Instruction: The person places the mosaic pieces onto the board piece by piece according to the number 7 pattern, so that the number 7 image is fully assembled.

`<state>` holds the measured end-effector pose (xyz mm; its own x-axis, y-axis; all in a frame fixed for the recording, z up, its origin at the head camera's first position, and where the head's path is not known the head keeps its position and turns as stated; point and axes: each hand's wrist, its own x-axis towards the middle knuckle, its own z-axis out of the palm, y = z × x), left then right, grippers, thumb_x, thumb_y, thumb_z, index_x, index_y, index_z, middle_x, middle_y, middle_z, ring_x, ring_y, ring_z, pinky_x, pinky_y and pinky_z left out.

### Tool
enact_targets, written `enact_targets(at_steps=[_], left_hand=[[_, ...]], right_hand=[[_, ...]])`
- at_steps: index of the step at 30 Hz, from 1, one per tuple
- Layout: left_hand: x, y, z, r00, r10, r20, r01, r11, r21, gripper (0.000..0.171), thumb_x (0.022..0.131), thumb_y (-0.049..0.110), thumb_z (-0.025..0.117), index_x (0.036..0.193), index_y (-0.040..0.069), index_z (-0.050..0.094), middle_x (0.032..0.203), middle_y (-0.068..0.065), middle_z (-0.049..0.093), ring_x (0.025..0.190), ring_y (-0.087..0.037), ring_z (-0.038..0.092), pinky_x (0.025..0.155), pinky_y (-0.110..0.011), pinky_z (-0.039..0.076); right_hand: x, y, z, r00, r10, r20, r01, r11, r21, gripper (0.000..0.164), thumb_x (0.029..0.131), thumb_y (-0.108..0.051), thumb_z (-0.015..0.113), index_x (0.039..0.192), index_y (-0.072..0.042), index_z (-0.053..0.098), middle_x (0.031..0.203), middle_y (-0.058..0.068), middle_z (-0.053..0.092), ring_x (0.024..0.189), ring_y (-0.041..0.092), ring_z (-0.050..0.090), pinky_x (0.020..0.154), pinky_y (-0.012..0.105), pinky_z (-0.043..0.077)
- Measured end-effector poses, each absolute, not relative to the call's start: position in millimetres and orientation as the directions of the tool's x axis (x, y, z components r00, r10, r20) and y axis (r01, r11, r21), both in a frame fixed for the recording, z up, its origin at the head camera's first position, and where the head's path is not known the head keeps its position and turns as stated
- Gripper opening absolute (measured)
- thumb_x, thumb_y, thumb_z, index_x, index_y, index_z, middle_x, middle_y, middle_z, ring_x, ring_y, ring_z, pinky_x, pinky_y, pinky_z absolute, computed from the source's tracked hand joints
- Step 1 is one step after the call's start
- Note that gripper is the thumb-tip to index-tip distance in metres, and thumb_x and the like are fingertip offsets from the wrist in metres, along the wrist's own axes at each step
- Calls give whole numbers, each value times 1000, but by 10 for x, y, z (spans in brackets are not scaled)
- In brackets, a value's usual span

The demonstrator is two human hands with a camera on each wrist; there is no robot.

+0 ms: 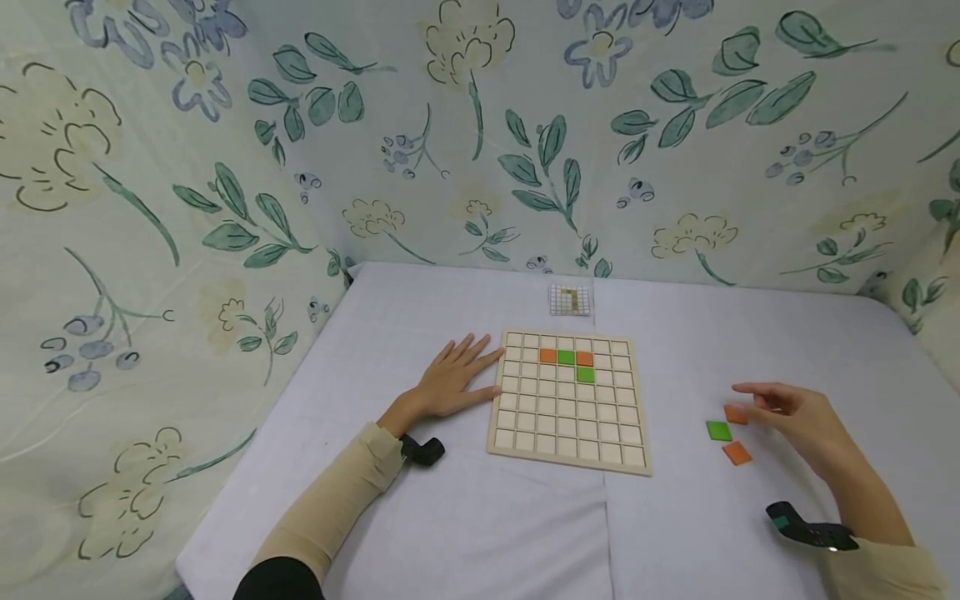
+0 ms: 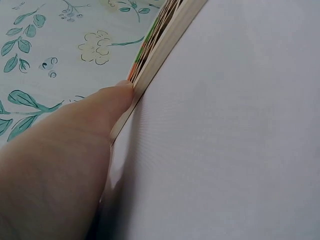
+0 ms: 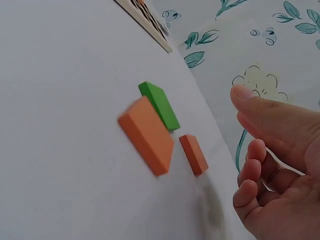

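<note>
My left hand [image 1: 455,382] lies on the table with fingers spread, thumb and fingertips at the left edge of a wooden grid board [image 1: 567,457]. In the left wrist view the thumb [image 2: 107,102] rests against the board's rim. Near the board's top sit an orange tile [image 1: 548,356], a green tile [image 1: 566,357], another orange one [image 1: 584,358], and a green one [image 1: 585,375] below that. My right hand [image 1: 806,425] hovers by an orange tile [image 3: 194,155], fingers loosely bent, holding nothing. Beside it lie a green tile [image 3: 160,106] and a nearer orange tile [image 3: 147,136].
A small pattern card [image 1: 569,300] with a printed coloured grid lies behind the board. White cloth [image 1: 480,533] covers the table, with a crease running toward the front. Floral fabric [image 1: 480,133] hangs behind and to the left.
</note>
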<state>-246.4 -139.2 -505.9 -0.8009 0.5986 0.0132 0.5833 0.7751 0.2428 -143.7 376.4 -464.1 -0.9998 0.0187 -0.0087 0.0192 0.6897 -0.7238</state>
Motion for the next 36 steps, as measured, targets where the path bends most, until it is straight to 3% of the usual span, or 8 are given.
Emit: enact_targets(at_steps=[8, 16, 21, 36], left_hand=[[-2464, -1390, -5042, -798, 602, 15, 587, 772, 245, 77, 97, 71, 32, 161, 32, 15, 167, -1, 6, 152, -26, -2, 120, -48, -3], [-2456, -1385, -5039, -800, 600, 13, 584, 772, 251, 76, 98, 70, 33, 161, 32, 14, 167, -1, 6, 152, -26, -2, 120, -48, -3], [-2456, -1387, -5040, -801, 599, 11, 582, 774, 250, 76, 98, 70, 33, 161, 32, 14, 167, -1, 6, 153, -26, -2, 120, -48, -3], [-2449, -1389, -5051, -803, 596, 22, 580, 772, 261, 76, 98, 69, 35, 161, 32, 16, 167, 0, 6, 153, -26, -2, 120, -47, -4]], right_hand=[[-1419, 3887, -4740, -993, 50, -107, 112, 689, -716, 64, 93, -42, 71, 135, 4, 57, 107, 11, 54, 89, 17, 42, 62, 19, 42], [-1396, 3923, -4816, -998, 27, -53, 57, 685, -726, 52, 91, -22, 76, 130, 8, 60, 93, 6, 52, 80, 12, 44, 60, 22, 41], [-1414, 3918, -4853, -999, 29, -42, 50, 703, -710, 54, 86, -19, 80, 129, 7, 61, 92, 7, 52, 78, 11, 43, 59, 23, 40], [-1414, 3873, -4866, -1000, 11, -14, 17, 756, -654, 43, 88, -11, 77, 125, 7, 65, 96, 10, 52, 78, 14, 42, 58, 23, 38]])
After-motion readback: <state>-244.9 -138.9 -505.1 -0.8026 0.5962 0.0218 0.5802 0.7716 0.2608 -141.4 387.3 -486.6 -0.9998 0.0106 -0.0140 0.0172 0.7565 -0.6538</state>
